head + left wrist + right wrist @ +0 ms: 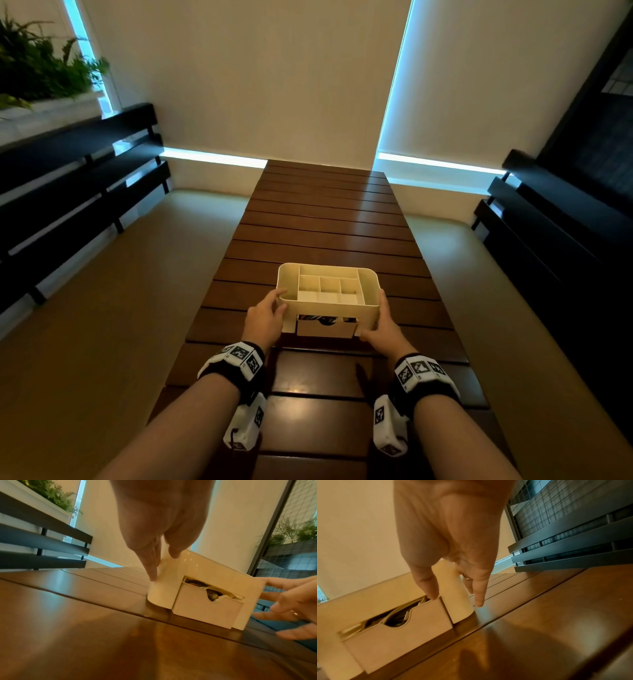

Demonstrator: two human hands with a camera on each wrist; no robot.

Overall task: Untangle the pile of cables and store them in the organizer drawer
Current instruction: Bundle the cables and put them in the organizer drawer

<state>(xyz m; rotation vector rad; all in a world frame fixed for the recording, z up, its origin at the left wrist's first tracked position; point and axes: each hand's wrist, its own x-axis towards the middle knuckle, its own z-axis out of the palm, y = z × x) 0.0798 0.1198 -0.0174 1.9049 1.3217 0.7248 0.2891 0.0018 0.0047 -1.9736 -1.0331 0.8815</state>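
A white organizer (331,309) with divided top compartments stands on the wooden slatted table (325,219). Its drawer (327,329) sticks out a little at the front, with coiled cables (325,320) showing over its notched edge. My left hand (265,317) presses straight fingers against the organizer's left front corner (163,588), thumb near the top rim. My right hand (380,325) lies along the right side, fingers spread. Its thumb (428,588) touches the upper right corner of the drawer front (399,639). The cables (397,616) are white and dark; most of them are hidden inside.
Dark slatted benches run along the left (68,192) and right (548,222) of the table. A planter with green plants (41,68) sits at the far left. Bare tabletop stretches beyond the organizer and between it and me.
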